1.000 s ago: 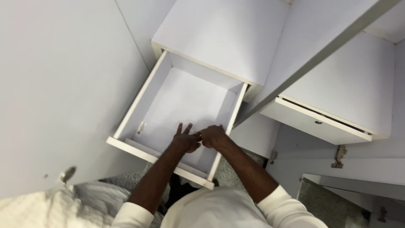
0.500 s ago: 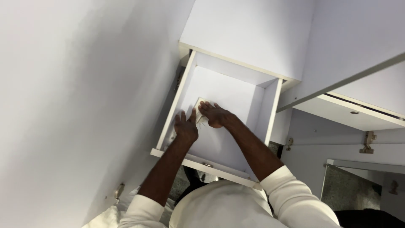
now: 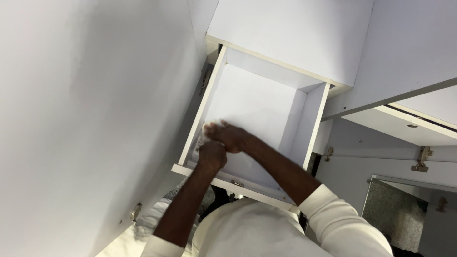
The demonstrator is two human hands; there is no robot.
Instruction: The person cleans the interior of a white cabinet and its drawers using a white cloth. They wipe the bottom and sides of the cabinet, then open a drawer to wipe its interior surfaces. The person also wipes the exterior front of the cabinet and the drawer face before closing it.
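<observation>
head view | worn high, faces steeply down | close over open white drawer [image 3: 257, 109] | wall left, cabinets right

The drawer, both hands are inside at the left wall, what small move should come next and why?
Probably slide the right hand with the white cloth along the left wall of the drawer toward the back. The left hand sits close by at the front corner, and the rest of the floor lies bare beyond them.

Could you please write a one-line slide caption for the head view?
Both hands, left hand and right hand, work together inside an open white drawer.
</observation>
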